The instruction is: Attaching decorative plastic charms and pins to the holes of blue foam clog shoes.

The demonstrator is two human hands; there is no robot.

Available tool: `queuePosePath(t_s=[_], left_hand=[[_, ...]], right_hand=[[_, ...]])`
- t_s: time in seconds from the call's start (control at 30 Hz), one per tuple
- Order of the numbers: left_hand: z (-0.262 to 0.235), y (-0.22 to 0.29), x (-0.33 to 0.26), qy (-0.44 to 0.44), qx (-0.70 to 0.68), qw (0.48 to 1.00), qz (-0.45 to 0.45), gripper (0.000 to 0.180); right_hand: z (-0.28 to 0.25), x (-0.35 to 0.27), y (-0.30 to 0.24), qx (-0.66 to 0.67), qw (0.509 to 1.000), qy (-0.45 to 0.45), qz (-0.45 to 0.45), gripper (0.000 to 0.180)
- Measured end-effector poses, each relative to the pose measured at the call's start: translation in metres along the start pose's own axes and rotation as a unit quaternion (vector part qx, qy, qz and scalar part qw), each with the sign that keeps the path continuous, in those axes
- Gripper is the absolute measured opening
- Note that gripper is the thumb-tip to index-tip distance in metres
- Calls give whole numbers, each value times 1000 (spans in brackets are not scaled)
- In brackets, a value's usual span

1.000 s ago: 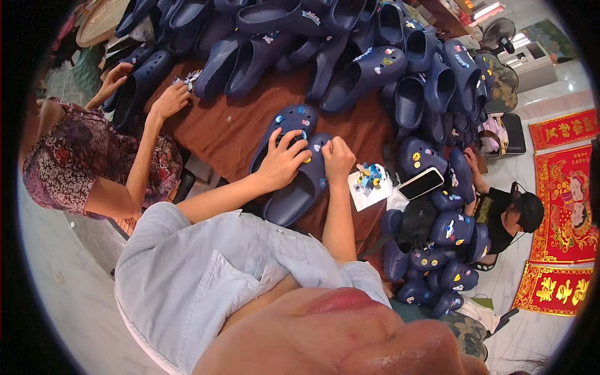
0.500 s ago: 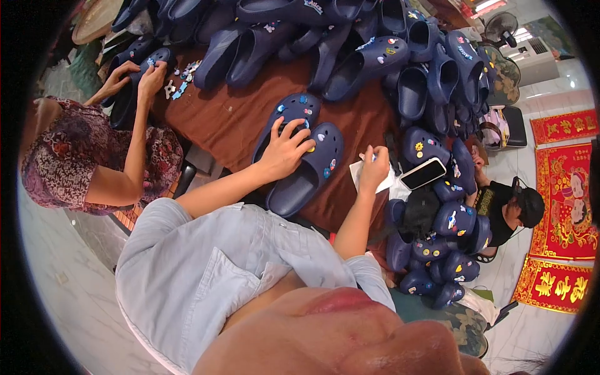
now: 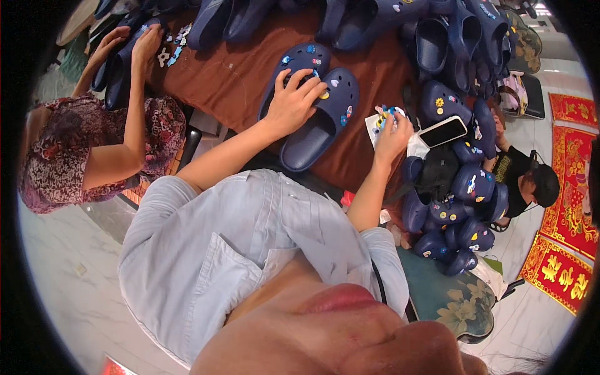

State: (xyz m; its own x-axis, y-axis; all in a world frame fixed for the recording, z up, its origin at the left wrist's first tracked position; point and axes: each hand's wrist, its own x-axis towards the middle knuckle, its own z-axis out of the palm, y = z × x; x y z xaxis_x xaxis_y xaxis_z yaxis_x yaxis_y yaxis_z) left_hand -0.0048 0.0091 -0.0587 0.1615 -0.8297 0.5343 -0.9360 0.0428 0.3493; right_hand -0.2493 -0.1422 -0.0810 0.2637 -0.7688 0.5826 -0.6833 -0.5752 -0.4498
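Observation:
A pair of navy clogs lies in front of me on the brown cloth: the left clog (image 3: 310, 57) and the right clog (image 3: 344, 94), both dotted with small colourful charms. My left hand (image 3: 292, 107) is curled over the left clog's front strap, fingers bent and apart, one fingertip close to a yellow charm on the right clog. Its thumb is hidden. To the right, my right hand (image 3: 392, 139) reaches with parted fingers into a cluster of loose colourful charms (image 3: 380, 122) over a white sheet (image 3: 370, 130). Whether a charm is between those fingertips is hard to see.
A phone (image 3: 443, 132) rests beside my right hand, near a black bag (image 3: 437, 170) and several decorated clogs (image 3: 472, 183). More clogs (image 3: 375, 22) crowd the table's far side. At left, a co-worker's hands (image 3: 147, 44) handle a clog; loose charms (image 3: 179, 44) lie beside it.
The whole view has shifted, so the table sits higher in the picture. My left hand stays on the clogs. Colourful charms now show around my right fingertips, where mostly bare white sheet showed before.

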Motion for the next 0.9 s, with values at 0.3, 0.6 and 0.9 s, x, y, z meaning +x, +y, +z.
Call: queuePosePath(t_s=[0.3,0.6,0.9], left_hand=[[6,0,-5,15,22,999,18,48],[8,1,-6,12,49,999,15,47],[10,1,-7,6,52,998,20,48]], right_hand=[[27,-38,-91,144,984,-82,-61,25],[37,-42,-90,147,986,-17,-74,11],[49,-38,-81,176,982,13,-72,17]])
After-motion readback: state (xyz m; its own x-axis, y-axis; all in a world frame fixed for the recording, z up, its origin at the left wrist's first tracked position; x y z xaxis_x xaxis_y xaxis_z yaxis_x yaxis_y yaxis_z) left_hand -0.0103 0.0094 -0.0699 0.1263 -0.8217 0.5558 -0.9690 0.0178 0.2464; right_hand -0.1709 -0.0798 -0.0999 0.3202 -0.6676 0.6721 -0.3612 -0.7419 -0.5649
